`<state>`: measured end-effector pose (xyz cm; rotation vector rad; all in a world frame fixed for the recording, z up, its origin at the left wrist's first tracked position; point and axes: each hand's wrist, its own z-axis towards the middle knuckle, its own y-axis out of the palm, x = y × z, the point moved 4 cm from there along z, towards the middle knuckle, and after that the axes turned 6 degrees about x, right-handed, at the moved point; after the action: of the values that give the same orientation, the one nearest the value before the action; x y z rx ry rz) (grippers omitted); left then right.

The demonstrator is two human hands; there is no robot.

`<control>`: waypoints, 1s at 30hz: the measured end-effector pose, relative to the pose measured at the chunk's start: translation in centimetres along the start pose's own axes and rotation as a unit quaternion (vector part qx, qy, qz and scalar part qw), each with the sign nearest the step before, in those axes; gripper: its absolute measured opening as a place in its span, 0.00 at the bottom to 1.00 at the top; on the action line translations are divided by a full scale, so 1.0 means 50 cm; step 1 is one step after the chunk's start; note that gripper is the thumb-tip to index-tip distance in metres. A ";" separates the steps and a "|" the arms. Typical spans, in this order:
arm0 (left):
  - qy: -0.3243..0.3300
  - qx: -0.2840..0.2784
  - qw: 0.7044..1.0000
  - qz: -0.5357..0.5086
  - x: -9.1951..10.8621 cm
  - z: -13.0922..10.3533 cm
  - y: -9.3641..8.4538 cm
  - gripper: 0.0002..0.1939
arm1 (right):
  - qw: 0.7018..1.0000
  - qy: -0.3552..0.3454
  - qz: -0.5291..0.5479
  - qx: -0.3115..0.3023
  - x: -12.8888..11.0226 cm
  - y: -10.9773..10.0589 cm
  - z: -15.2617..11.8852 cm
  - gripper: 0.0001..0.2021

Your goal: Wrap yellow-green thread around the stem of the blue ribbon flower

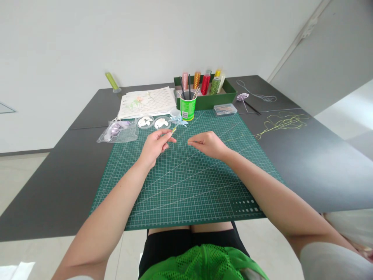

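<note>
Above the green cutting mat [175,186], my left hand [157,144] pinches the stem of a small light-blue flower [180,121], with yellow-green thread around the stem. My right hand [208,144] is closed in a pinch a little to the right, its fingertips together on what looks like thin thread. The two hands are apart. A faint stretch of yellow-green thread [233,139] lies on the mat to the right of my right hand, and a tangled length of it [279,123] rests on the dark table.
A green can [188,108] with sticks stands behind my hands, before a green box [206,102] of thread spools. Two dishes of white pieces, papers [145,102] and a plastic bag [118,131] lie left. A clear case [225,109] and purple flower [242,97] lie right.
</note>
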<state>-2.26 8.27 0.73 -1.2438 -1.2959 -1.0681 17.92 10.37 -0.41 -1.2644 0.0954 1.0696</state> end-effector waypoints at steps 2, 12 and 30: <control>-0.005 0.005 1.000 0.002 -0.002 0.001 -0.002 0.08 | 1.000 -0.012 -0.014 -0.005 -0.003 -0.001 0.000 0.13; 0.011 0.024 0.998 0.052 -0.008 0.008 -0.002 0.07 | 0.995 -0.086 -0.049 -0.015 -0.041 -0.010 -0.010 0.12; 0.017 -0.202 0.958 0.205 -0.040 -0.034 0.059 0.11 | 0.990 -0.105 -0.032 0.088 -0.075 -0.053 -0.012 0.14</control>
<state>0.75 6.62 -1.20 -1.7021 -0.7578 -1.0687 17.98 7.87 3.52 -0.9848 -0.0108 1.1082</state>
